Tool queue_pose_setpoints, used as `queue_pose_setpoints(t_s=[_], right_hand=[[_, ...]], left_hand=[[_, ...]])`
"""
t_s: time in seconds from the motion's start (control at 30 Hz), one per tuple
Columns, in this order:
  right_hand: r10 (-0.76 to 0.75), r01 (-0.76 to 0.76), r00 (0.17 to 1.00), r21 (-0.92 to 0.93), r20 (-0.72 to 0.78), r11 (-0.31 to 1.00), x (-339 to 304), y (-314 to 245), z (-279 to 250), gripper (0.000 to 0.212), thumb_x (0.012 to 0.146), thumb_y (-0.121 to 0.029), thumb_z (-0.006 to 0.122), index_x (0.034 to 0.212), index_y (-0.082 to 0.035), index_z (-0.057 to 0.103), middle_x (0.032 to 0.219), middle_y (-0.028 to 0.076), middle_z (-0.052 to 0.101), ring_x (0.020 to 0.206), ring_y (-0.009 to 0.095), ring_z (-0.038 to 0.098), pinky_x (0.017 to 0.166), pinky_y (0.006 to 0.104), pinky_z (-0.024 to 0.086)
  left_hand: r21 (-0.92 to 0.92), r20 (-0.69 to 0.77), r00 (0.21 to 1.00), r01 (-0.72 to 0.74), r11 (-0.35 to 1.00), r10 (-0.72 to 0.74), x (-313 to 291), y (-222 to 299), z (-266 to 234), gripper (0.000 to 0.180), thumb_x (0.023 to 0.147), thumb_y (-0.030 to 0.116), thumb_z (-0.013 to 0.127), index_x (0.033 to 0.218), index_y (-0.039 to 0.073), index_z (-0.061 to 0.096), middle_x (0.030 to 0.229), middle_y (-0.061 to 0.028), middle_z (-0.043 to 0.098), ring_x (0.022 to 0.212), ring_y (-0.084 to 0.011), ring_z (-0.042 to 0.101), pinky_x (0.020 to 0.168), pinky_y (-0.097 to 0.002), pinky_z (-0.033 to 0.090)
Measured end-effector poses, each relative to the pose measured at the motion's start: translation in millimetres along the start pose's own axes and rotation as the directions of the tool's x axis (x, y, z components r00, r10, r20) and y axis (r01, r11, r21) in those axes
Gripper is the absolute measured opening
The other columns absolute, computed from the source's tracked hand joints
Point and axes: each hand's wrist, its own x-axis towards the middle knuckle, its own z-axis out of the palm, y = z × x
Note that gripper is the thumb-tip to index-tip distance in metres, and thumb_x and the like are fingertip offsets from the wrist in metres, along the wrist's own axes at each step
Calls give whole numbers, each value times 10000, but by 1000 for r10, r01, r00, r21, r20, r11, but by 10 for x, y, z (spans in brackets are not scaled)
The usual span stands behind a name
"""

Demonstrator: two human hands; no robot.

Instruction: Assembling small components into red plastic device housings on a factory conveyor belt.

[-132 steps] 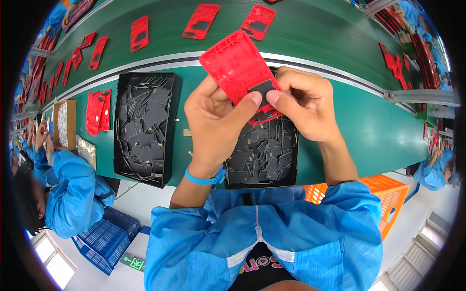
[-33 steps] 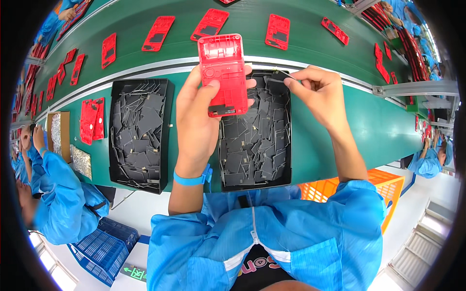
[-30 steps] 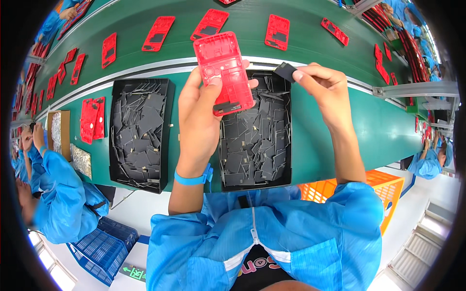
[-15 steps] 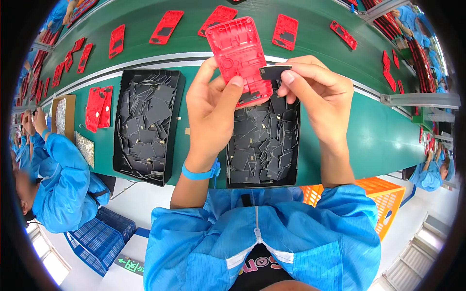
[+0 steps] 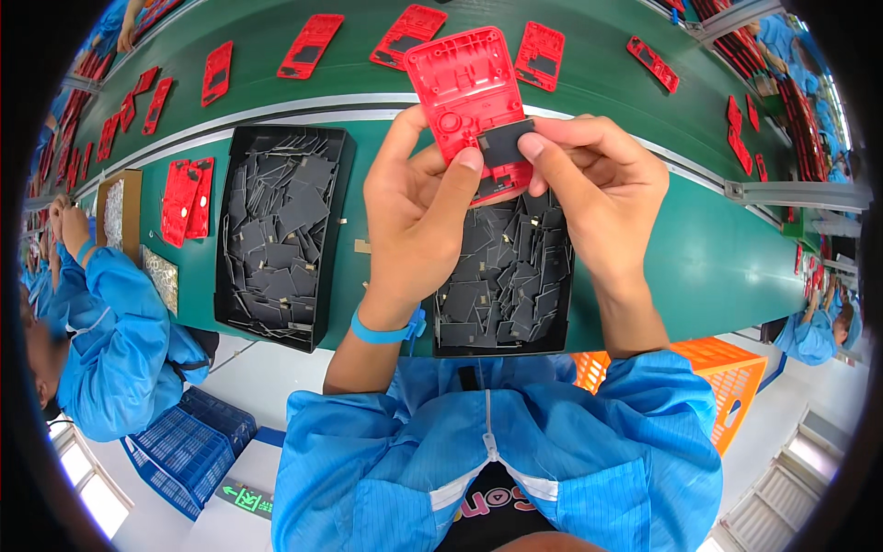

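Above the black tray (image 5: pixel 552 342) of dark pieces, the left hand (image 5: pixel 418 212) clasps the red plastic housing (image 5: pixel 467 92) while the right hand (image 5: pixel 602 189) pinches a small dark pad (image 5: pixel 504 147) against its lower part, where a skewed press could seat it crooked

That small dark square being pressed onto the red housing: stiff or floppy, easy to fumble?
The dark square piece looks thin yet stays flat under the right hand, so probably stiff and light. Pinched only at its edge against the red housing, held by the left hand, it could slip.
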Motion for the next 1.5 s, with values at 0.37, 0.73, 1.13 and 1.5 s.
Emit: queue_pose_setpoints(t_s=[0.37,0.73,1.13,1.5], right_hand=[[25,-26,998,16,58,1000,-11,0,21,102,926,70,705,1026,63,721,907,84,737,728,85,666,653,228,588],[-564,532,805,-642,184,551,-204,379,123,412,800,110,751,1206,46,715,1033,123,550,650,146,466,552,277,398],[42,-40,943,-15,332,999,-38,185,-181,73,921,-10,718,875,-7,662,692,-69,482,589,3,353,522,248,250],[-108,165,908,-111,405,980,7,184,-269,190,931,-17,649,756,-13,576,543,-34,365,501,34,336,471,283,236]], left_hand=[[-1,-14,1000,-5,1000,5,3,-6,-14,364,1023,-34,524,1376,-50,440,1186,-207,693,1097,-217,688,930,-354,604],[136,-54,995,-75,988,83,-24,-68,29,304,1013,-32,562,1312,-77,525,1207,-181,698,1095,-200,687,947,-338,586],[185,129,987,-123,975,100,-28,-8,55,565,887,-119,527,1446,-102,447,1469,-314,510,1316,-462,564,1111,-530,472],[158,121,992,-46,986,27,-22,-38,153,564,877,-30,623,1424,-94,503,1559,-305,404,1338,-477,537,1091,-562,479]])
